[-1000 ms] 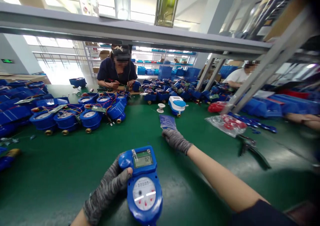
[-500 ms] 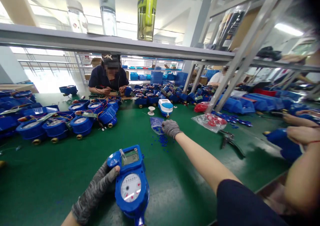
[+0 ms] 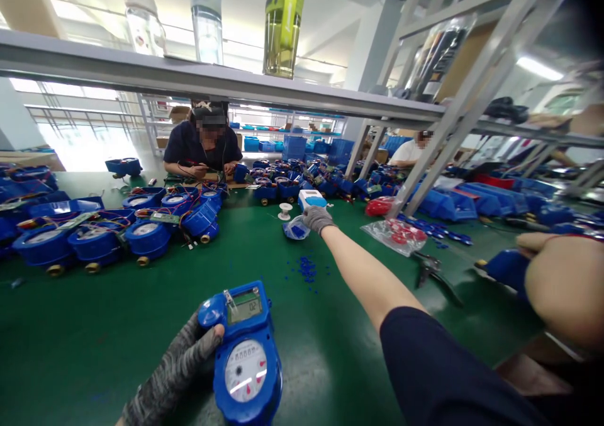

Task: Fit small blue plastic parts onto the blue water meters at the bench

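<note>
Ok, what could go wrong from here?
The loose blue pieces on the green tabletop could scatter if brushed. The clear bag at the right hand might tip and spill. The blue meter, held only by the left hand, could slip.
</note>
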The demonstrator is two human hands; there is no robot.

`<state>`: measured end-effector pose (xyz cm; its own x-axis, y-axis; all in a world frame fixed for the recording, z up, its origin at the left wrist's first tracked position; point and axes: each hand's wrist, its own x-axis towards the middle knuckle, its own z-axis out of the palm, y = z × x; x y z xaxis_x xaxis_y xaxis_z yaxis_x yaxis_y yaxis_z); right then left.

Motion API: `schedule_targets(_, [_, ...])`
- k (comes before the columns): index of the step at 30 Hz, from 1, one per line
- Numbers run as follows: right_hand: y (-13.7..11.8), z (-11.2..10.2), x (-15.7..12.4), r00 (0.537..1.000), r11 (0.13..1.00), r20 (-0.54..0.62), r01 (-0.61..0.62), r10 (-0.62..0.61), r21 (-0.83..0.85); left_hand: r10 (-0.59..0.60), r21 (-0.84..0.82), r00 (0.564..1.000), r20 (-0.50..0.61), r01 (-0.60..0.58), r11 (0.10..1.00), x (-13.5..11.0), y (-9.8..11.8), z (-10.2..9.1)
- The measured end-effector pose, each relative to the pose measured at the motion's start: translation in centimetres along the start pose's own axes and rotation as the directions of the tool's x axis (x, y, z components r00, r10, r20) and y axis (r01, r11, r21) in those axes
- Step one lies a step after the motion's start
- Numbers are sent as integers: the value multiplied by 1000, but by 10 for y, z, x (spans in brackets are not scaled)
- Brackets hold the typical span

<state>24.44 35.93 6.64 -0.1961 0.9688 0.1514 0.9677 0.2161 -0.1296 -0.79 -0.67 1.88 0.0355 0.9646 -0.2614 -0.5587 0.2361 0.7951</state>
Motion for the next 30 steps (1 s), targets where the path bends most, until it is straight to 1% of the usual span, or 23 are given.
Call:
schedule_targets(2, [11,7,-10,999,998,20,25,-26,63,-5,31,1000,-7,5,1000,-1,2,1])
schedule_targets(4, [27,14,-29,998,991,36,47,-52,124,4,67,1000,5,-4,998,-1,4,0])
schedule_targets(6, [45,25,-55,998,986,41,40,-47,164,22,92,1000,14,-23,996,0,3,-2])
schedule_targets(9, [67,46,-100,999,982,31,-14,9,188,36,112,999,2,-36,993,1,3,-4])
schedule_targets(11, [75,62,-122,1000,978,20,-17,14,209,30,130,1000,-7,-29,991,0,4,-3])
schedule_targets(12, [76,68,-128,1000,974,12,2,-5,227,26,144,1000,-14,-24,989,-1,5,-1])
schedule_targets(14, [71,76,-132,997,959,-8,71,-71,275,44,181,998,-48,-35,983,-4,8,3])
schedule_targets(18, [51,81,-121,976,901,-47,216,-215,375,104,231,987,-120,-74,970,-8,14,10])
schedule_targets(20, [42,83,-120,963,871,-78,267,-259,411,84,212,989,-121,-57,976,-10,16,12])
schedule_targets(22, [37,86,-126,950,843,-115,311,-291,439,49,196,993,-104,-28,980,-10,17,13])
schedule_targets(26, [35,88,-143,929,797,-194,370,-315,478,42,202,996,-77,-26,979,-7,17,10])
schedule_targets(28, [35,84,-144,923,784,-248,381,-294,490,50,197,998,-49,-40,980,-6,15,8])
schedule_targets(30, [36,78,-139,921,787,-293,374,-255,491,49,190,999,-19,-44,981,-4,13,6])
